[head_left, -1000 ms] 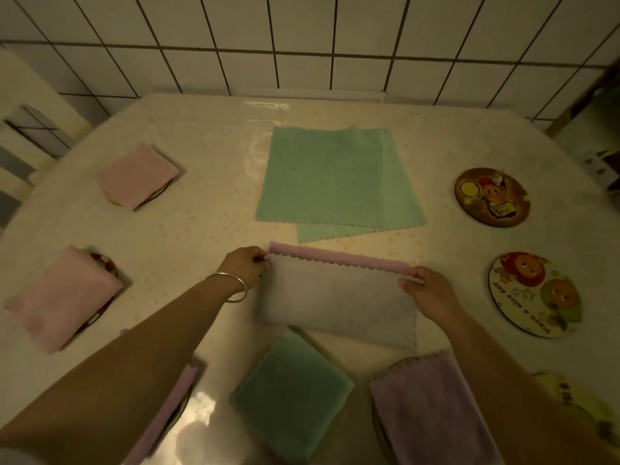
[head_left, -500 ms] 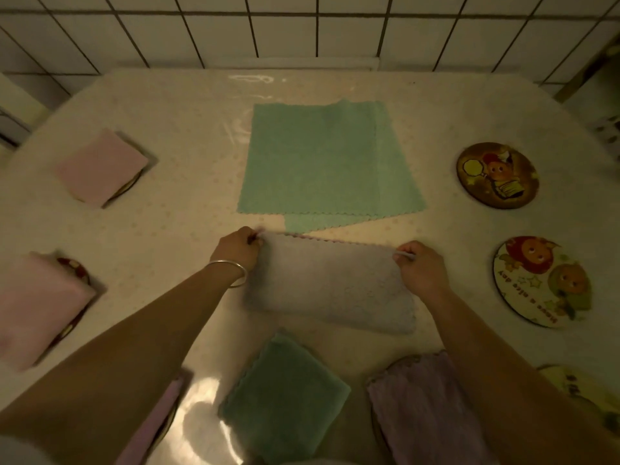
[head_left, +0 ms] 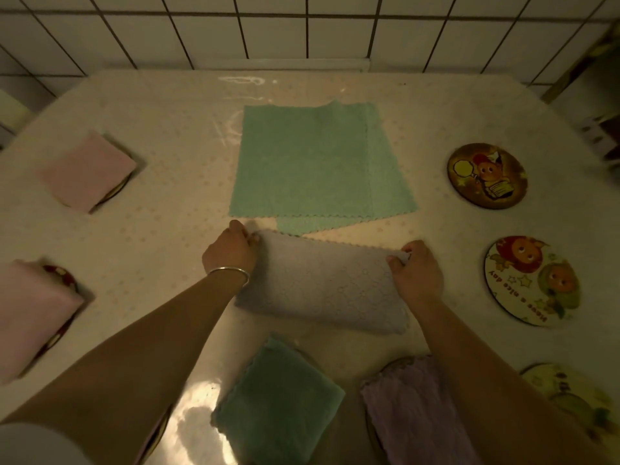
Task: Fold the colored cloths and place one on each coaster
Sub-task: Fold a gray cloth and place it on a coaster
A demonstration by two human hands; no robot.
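A grey-lilac cloth [head_left: 322, 280], folded in half into a long rectangle, lies on the table in front of me. My left hand [head_left: 231, 251] pinches its far left corner and my right hand [head_left: 416, 271] pinches its far right corner. Beyond it two green cloths [head_left: 315, 162] lie flat, one on the other. Folded cloths sit on coasters: pink [head_left: 87, 171] far left, pink [head_left: 30, 317] near left, green [head_left: 278, 404] near centre, purple [head_left: 409, 414] near right. Three bare round coasters lie at the right: dark [head_left: 486, 176], white [head_left: 533, 280], yellowish [head_left: 577, 401].
The table [head_left: 167, 229] has a pale dotted cover with glare near its front edge. A white tiled wall [head_left: 302, 31] rises behind the far edge. A thin bangle [head_left: 228, 271] circles my left wrist. Another cloth edge shows under my left forearm.
The pink far edge of the cloth that showed earlier is now covered; the top layer has been drawn over it. Both hands shifted slightly away from me with the corners. The camera tilted.
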